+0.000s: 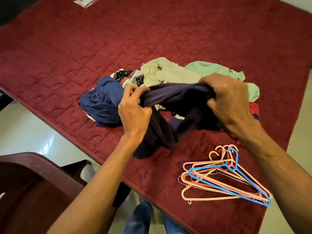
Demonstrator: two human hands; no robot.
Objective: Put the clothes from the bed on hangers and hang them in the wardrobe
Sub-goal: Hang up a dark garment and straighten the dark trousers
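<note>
1. Both my hands hold one dark navy garment (179, 97): my left hand (133, 114) pinches a bunched edge, my right hand (231, 102) grips the other end in a fist, and the cloth is stretched between them above the bed (67, 48).
2. Below my hands the garment hangs in a twist, and its lower end lies on the bed's red quilt.
3. Behind it, the quilt carries the heap of clothes: a blue piece (101, 105) on the left, a black-and-white patterned cloth (126, 76), a cream top (165, 73), a mint green top (211, 68) and a bit of red fabric (254, 110) by my right wrist.
4. Near the bed's edge, beside my right forearm, lies a loose pile of plastic hangers (226, 179) in peach, pink and blue.
5. At lower left a dark brown chair (25, 183) stands beside the bed.
</note>
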